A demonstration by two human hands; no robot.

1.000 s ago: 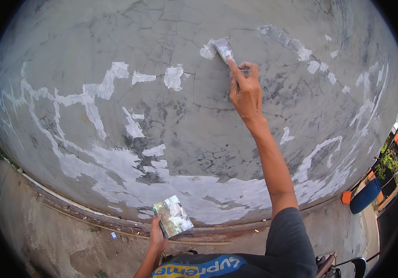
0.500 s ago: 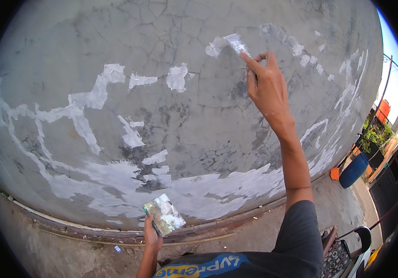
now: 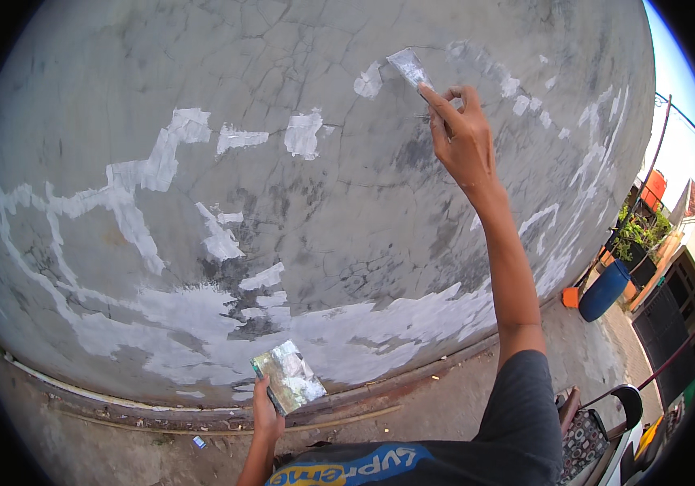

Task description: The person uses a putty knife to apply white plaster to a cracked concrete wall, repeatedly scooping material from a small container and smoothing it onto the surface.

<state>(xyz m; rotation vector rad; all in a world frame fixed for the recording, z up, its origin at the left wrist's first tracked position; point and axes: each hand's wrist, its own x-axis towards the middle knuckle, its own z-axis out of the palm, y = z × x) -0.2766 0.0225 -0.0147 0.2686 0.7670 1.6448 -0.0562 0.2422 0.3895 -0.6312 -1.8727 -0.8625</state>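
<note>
Reaching up a cracked grey wall, a person's right grip is closed on a scraper. The scraper points up and to the left of that grip, its long axis slanting from upper left down into the fingers; whether its edge touches the wall cannot be told. Just beside the blade, farther left of the right grip, sits a small white patch, with the left grip much the more distant. That grip, well below and to the left of its partner, clasps a plate smeared with white paste. Smaller white dabs form a slanting row to the right grip's right.
</note>
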